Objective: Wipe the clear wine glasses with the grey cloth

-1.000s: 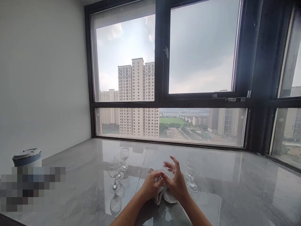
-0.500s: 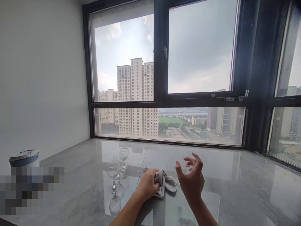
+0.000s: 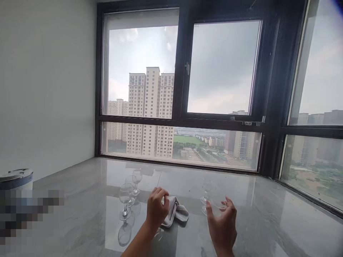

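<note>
While the left hand (image 3: pixel 157 207) grips a crumpled grey cloth (image 3: pixel 175 214) lying on the glossy grey marble bench (image 3: pixel 268 221), the right hand (image 3: pixel 222 225) cups a clear stemmed wine glass (image 3: pixel 215 204) above it, with three more clear glasses (image 3: pixel 128 194) standing well to the left.

Your work surface: one polished grey marble counter (image 3: pixel 268 221) running up to the window. On it you have three stemmed wine glasses (image 3: pixel 125 200) standing upright in a close row at left of centre; one crumpled pale cloth (image 3: pixel 175 214) lying at centre; further stemmed glasses (image 3: pixel 207 192) upright just right of the cloth; one lidded white container (image 3: pixel 14 178) at far left.
</note>
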Motion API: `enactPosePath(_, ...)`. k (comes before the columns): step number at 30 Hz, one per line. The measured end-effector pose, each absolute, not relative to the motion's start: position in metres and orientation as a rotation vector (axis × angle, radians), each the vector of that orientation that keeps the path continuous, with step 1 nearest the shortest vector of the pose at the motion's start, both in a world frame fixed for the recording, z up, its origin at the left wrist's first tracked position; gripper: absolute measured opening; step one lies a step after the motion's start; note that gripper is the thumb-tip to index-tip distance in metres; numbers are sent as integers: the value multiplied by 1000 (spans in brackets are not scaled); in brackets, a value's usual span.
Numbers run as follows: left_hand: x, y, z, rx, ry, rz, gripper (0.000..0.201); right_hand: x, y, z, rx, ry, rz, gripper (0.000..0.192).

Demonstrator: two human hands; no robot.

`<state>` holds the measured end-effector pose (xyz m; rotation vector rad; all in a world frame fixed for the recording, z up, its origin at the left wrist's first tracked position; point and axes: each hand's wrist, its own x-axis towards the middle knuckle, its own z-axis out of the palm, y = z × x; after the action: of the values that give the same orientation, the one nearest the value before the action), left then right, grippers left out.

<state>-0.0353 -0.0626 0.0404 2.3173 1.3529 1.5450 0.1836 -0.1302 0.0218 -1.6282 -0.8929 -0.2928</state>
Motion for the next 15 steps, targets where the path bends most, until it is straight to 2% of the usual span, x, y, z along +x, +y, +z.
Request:
enactPosePath(4, -60, -93, 46, 2159, 1297, 2127, 26, 191, -129, 22, -1658, -921, -257, 83)
enactPosePath(6, -82, -105, 44, 1981, 1411, 2353, 29, 193, -128, 25, -1645, -926, -389, 89)
enactPosePath(8, -107, -110, 39, 1842, 1540, 2460, 30, 191, -128, 29, -1573, -902, -538, 83)
enactPosePath(12, -151, -97, 26, 1766, 1729, 2362, 52, 158, -135, 37, -1243, -1064, -676, 53)
enactPosePath(15, -165, -80, 14, 1636, 1762, 2165, 63, 110, -154, 51, -951, -1434, -367, 17)
